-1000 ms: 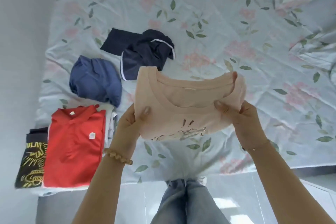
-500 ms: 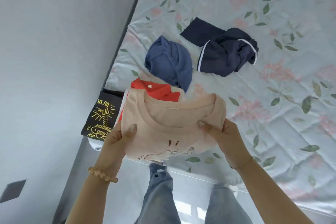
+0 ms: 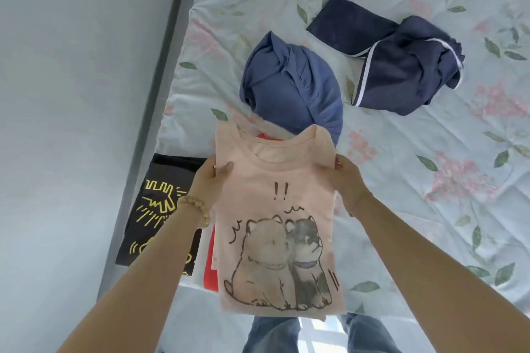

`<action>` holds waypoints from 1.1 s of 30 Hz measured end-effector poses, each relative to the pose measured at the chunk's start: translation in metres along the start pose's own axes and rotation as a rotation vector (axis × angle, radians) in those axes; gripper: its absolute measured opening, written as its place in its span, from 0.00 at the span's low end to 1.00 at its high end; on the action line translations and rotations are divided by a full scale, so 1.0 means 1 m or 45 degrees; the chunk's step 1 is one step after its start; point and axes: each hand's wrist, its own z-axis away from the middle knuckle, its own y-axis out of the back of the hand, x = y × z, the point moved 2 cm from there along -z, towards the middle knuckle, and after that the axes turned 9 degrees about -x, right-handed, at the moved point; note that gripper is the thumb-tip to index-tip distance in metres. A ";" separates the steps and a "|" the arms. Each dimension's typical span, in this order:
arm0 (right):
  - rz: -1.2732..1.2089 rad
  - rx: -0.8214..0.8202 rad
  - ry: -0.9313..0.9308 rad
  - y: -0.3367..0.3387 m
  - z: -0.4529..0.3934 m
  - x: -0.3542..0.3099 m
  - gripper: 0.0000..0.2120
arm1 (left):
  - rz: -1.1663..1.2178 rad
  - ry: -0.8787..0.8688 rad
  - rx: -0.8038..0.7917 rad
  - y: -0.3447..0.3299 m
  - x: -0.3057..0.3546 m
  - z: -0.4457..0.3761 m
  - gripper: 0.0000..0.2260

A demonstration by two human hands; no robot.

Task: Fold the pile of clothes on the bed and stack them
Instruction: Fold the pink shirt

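Two garments remain unfolded on the bed (image 3: 430, 152): the blue top (image 3: 289, 89) and navy shorts (image 3: 401, 66). Your left hand (image 3: 210, 178) and right hand (image 3: 345, 178) pinch the folded peach shirt (image 3: 275, 226) over the red shirt (image 3: 208, 264), beside the black shirt (image 3: 160, 209).

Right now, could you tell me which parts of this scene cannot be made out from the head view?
- Red shirt: mostly covered by the peach shirt; its fold cannot be judged.
- Black shirt: print partly hidden by the left arm.
- Fingers of the left hand and right hand: tucked behind the peach shirt.
- Whether the peach shirt rests on the stack yet: unclear.
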 end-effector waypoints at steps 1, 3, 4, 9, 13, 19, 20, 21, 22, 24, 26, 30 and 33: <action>-0.004 0.007 -0.017 0.001 -0.010 0.007 0.07 | 0.012 0.006 0.019 -0.002 -0.007 -0.012 0.04; -0.025 0.010 -0.013 0.004 -0.020 0.017 0.05 | 0.031 0.011 0.044 -0.003 -0.020 -0.025 0.06; -0.043 0.018 0.007 0.006 -0.023 0.020 0.06 | 0.045 -0.008 0.050 -0.001 -0.024 -0.028 0.06; -0.233 0.170 0.130 0.007 -0.022 0.019 0.08 | -0.027 -0.143 0.099 0.006 -0.014 -0.041 0.07; -0.304 0.274 0.022 -0.002 -0.016 0.031 0.12 | 0.007 0.037 0.141 -0.002 -0.014 -0.045 0.08; -0.171 0.028 -0.073 -0.005 0.051 0.081 0.11 | 0.017 0.299 -0.056 -0.006 -0.088 0.060 0.19; -0.112 -0.023 -0.092 -0.009 0.063 0.090 0.10 | -0.015 0.312 -0.076 -0.009 -0.099 0.078 0.21; -0.062 -0.048 -0.101 -0.013 0.072 0.097 0.10 | -0.010 0.310 -0.060 -0.013 -0.106 0.090 0.22; -0.030 -0.051 -0.101 -0.016 0.078 0.100 0.10 | 0.004 0.290 -0.030 -0.016 -0.109 0.098 0.22; 0.034 -0.023 -0.079 -0.019 0.082 0.099 0.12 | -0.037 0.211 0.025 -0.021 -0.104 0.105 0.18; 0.110 -0.016 -0.014 -0.020 0.086 0.090 0.12 | -0.150 0.079 0.091 -0.017 -0.094 0.108 0.15; 0.174 0.014 0.031 -0.031 0.099 0.090 0.12 | -0.354 -0.032 0.129 0.013 -0.090 0.113 0.10; 0.312 0.065 -0.067 -0.042 0.108 0.114 0.10 | -0.479 0.129 0.055 0.022 -0.106 0.116 0.09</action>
